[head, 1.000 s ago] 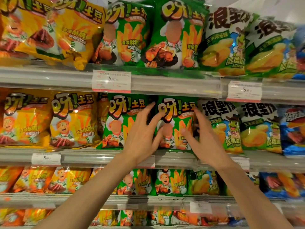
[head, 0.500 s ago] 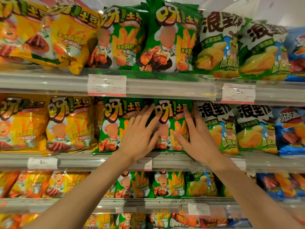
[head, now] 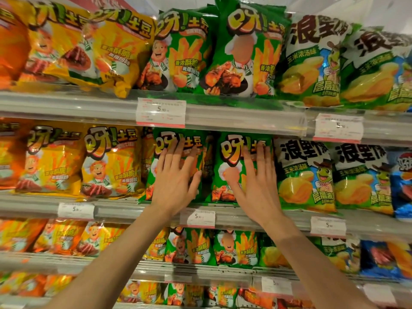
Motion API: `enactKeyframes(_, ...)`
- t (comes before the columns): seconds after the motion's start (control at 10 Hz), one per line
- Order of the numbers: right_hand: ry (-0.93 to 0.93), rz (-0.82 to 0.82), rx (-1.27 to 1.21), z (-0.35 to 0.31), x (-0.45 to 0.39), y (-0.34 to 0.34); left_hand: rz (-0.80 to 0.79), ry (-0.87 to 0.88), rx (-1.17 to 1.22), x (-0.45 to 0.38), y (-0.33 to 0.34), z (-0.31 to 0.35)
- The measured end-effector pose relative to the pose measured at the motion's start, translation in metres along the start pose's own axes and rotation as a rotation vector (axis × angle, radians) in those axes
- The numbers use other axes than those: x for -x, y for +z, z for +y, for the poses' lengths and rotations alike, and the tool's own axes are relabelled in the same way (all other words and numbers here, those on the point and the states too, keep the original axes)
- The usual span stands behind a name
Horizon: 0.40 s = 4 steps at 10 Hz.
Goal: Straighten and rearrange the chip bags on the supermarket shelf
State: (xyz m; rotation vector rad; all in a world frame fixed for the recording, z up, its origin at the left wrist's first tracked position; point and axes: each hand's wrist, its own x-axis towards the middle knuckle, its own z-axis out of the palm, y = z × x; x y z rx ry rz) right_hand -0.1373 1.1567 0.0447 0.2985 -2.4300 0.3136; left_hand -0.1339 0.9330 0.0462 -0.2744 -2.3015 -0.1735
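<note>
Two green chip bags stand side by side on the second shelf (head: 245, 217). My left hand (head: 176, 177) lies flat, fingers spread, on the front of the left green bag (head: 160, 143). My right hand (head: 256, 181) lies flat on the right green bag (head: 229, 152) in the same way. Neither hand grips a bag. Both bags stand upright with a narrow dark gap between them.
Yellow bags (head: 109, 161) stand to the left and green-white corn-flavour bags (head: 303, 175) to the right on the same shelf. The upper shelf (head: 223, 114) holds more bags, and a yellow one (head: 120, 52) leans over its edge. Price tags (head: 197, 217) hang on the rails. Lower shelves are also stocked.
Both hands moved from the sides of the right green bag; the left slid leftward onto the left green bag, the right flattened on the right bag. The camera moved closer.
</note>
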Motion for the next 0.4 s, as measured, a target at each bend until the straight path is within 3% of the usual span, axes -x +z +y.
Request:
enactKeyframes(0.2,0.115,0.000,-0.177,-0.005,0.016,-0.023,0.046,-0.019,0.090,0.017,-0.012,0.000)
enactKeyframes(0.4,0.199,0.055,-0.392,-0.006,0.073,-0.030,0.064,-0.049,0.410,0.062,-0.030,0.003)
